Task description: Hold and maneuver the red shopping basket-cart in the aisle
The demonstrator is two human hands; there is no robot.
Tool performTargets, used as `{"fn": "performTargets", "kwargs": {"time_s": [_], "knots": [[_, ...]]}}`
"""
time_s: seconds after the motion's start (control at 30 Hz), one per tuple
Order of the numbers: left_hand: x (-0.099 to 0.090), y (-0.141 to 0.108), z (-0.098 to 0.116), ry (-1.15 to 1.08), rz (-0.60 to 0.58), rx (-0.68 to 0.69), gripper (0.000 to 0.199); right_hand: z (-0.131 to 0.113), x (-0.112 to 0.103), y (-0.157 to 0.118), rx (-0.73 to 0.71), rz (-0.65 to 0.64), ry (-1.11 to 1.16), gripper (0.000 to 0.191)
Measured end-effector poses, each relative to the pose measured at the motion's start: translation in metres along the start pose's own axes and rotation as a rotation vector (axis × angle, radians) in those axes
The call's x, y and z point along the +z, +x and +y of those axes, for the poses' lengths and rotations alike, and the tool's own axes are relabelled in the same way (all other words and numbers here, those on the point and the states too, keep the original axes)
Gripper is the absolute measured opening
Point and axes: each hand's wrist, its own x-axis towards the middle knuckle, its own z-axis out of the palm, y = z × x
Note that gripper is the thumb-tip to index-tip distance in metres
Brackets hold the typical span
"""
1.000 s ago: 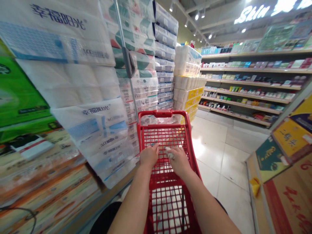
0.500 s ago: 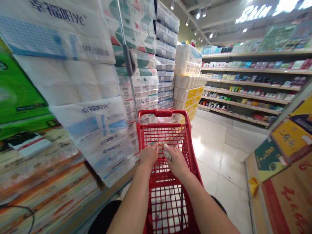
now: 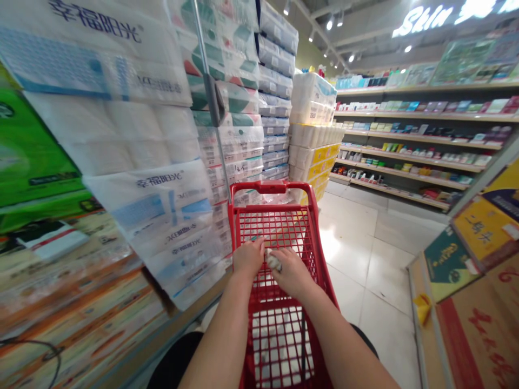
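A red shopping cart point(image 3: 316, 237) with grid walls stands right in front of me. Over its near part is my left hand point(image 3: 248, 259), its fingers curled round something I cannot make out. Just to the right, my right hand point(image 3: 288, 269) is closed on a small crumpled white thing point(image 3: 273, 261), which pokes out on the side towards my left hand. The two hands are close together with a narrow gap between them. Both palms are hidden from view.
Tall stacks of wrapped paper packs point(image 3: 162, 216) rise close along the left side of the cart. Cardboard boxes point(image 3: 474, 324) are piled at the right. Shelves with small goods point(image 3: 417, 140) line the back right, beyond a tiled floor point(image 3: 357, 254).
My right hand has shifted slightly left with the white thing, closer to my left hand. The cart and my left hand look almost unchanged.
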Motion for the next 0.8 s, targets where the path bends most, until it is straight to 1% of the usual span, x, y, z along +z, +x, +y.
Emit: {"fn": "performTargets", "kwargs": {"time_s": [0.17,0.27,0.33,0.43,0.53,0.6,0.67,0.8], "knots": [[-0.001,0.002,0.001,0.005,-0.018,0.003,0.037,0.000,-0.003,0.003,-0.112,-0.079,0.013,0.042],[-0.004,-0.003,0.001,-0.034,-0.028,0.005,0.037,0.005,-0.004,0.005,-0.117,-0.079,0.059,0.041],[-0.004,-0.016,0.001,-0.086,0.007,0.068,0.037,0.009,-0.005,0.006,-0.126,-0.066,0.097,0.044],[-0.003,-0.049,-0.002,-0.113,0.087,0.185,0.038,0.016,-0.004,0.007,-0.156,-0.039,0.128,0.048],[0.000,-0.080,-0.004,-0.059,0.039,0.200,0.037,0.018,0.000,0.008,-0.156,-0.006,0.130,0.051],[0.000,-0.088,-0.005,-0.007,0.010,0.188,0.038,0.018,0.002,0.008,-0.149,0.020,0.127,0.052],[-0.002,-0.084,-0.006,0.044,0.027,0.167,0.038,0.017,0.002,0.007,-0.145,0.039,0.115,0.051],[-0.006,-0.056,-0.011,0.108,0.110,0.135,0.041,0.013,0.002,0.003,-0.140,0.055,0.075,0.052]]}}
